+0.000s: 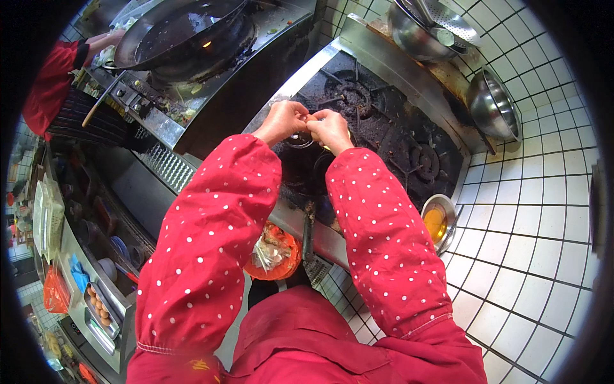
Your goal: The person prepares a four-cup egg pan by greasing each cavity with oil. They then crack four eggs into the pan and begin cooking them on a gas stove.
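Observation:
My left hand [284, 121] and my right hand [331, 128] meet fingertip to fingertip over the stove. Between them is a small, light-brown piece of what looks like an egg or its shell [311, 118], mostly covered by the fingers. Directly below sits a dark frying pan [300, 168] on the near burner, its handle [308, 230] pointing towards me. A shiny, clear patch [301, 139] shows under the left fingers; whether it is egg white cannot be told. Part of a yellowish edge shows beside the right hand.
Burner grates [355, 93] lie beyond the pan. A metal bowl of yellow oil [435, 223] stands at right. Below the stove is a red-lined bin [273, 254]. At left, a co-worker's sleeve [50, 86] reaches by a large wok [182, 33]; eggs [98, 305] fill a tray.

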Demonstrator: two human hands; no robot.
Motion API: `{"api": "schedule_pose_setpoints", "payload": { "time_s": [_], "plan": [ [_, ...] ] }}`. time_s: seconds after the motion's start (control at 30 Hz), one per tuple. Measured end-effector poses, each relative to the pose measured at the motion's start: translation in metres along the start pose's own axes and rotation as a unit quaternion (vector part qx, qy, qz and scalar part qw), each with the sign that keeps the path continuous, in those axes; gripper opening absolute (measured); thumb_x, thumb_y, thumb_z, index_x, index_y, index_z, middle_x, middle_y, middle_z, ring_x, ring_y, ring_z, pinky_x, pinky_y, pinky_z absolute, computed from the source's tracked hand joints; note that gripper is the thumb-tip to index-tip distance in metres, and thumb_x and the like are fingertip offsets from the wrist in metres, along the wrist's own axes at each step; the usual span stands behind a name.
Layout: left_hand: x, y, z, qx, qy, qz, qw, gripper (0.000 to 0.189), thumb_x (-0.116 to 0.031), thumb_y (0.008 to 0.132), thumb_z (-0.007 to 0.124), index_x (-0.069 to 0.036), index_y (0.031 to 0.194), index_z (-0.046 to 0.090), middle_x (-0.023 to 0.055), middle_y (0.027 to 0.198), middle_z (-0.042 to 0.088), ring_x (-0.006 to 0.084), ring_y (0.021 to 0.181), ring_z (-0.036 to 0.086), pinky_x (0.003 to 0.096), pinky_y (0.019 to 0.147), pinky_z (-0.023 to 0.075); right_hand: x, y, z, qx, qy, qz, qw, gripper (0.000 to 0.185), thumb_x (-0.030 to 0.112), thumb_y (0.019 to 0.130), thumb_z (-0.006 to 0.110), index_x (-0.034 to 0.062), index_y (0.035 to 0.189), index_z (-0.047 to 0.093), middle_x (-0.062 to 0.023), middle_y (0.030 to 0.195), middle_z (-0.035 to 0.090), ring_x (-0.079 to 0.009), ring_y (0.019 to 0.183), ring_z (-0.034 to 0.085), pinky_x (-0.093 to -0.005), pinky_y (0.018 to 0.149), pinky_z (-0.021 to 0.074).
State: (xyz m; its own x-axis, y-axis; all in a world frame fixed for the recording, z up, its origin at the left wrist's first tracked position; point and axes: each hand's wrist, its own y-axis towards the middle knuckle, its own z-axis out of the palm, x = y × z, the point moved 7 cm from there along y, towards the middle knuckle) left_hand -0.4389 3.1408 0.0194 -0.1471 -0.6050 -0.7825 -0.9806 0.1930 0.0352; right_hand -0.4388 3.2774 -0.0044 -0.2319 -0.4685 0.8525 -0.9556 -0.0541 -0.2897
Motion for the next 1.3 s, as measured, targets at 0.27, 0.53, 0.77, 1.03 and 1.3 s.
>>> {"api": "schedule_pose_setpoints", "payload": {
  "time_s": [0.27,0.53,0.77,1.03,1.3],
  "plan": [
    [-0.004,0.002,0.006,-0.011,0.113,0.125,0.986,0.014,-0.008,0.070,0.066,-0.003,0.082,0.068,0.0183,0.077,0.064,0.0336,0.071,0.063,0.0379,0.063,0.0492,0.013,0.005,-0.001,-0.086,-0.188,-0.103,0.973,0.033,0.026,0.068,0.073,0.0017,0.089,0.067,-0.0192,0.083,0.067,-0.0278,0.080,0.067,-0.0352,0.074,0.0510],
    [-0.006,-0.002,0.014,0.007,0.229,0.195,0.954,0.009,-0.016,0.079,0.059,-0.009,0.077,0.065,0.0105,0.079,0.065,0.0271,0.083,0.064,0.0475,0.093,0.0376,0.022,0.000,0.000,-0.079,-0.245,-0.109,0.960,0.032,0.028,0.071,0.071,0.0040,0.091,0.066,-0.0201,0.090,0.066,-0.0340,0.088,0.064,-0.0401,0.078,0.0496],
    [-0.013,-0.009,0.011,-0.011,0.326,0.220,0.919,0.010,-0.008,0.077,0.056,-0.011,0.080,0.065,0.0065,0.082,0.064,0.0240,0.087,0.063,0.0487,0.104,0.0280,0.033,-0.003,0.004,-0.103,-0.334,-0.176,0.920,0.026,0.026,0.077,0.067,0.0063,0.093,0.063,-0.0182,0.088,0.065,-0.0356,0.087,0.062,-0.0440,0.075,0.0495],
    [-0.031,-0.059,-0.055,-0.181,0.237,0.220,0.929,0.014,-0.003,0.074,0.058,-0.009,0.087,0.062,0.0059,0.084,0.062,0.0234,0.086,0.061,0.0473,0.103,0.0318,0.064,-0.018,0.006,-0.121,-0.387,-0.300,0.863,0.014,0.015,0.076,0.063,0.0110,0.089,0.058,-0.0134,0.089,0.059,-0.0325,0.081,0.062,-0.0430,0.070,0.0508],
    [0.018,-0.221,-0.077,-0.205,0.068,0.097,0.972,0.028,0.000,0.073,0.062,-0.007,0.099,0.058,0.0042,0.083,0.060,0.0209,0.083,0.060,0.0489,0.104,0.0308,0.095,-0.048,0.003,-0.153,-0.465,-0.392,0.779,0.029,0.012,0.073,0.063,0.0126,0.099,0.053,-0.0091,0.090,0.055,-0.0280,0.082,0.062,-0.0386,0.066,0.0529]
  ]
}}
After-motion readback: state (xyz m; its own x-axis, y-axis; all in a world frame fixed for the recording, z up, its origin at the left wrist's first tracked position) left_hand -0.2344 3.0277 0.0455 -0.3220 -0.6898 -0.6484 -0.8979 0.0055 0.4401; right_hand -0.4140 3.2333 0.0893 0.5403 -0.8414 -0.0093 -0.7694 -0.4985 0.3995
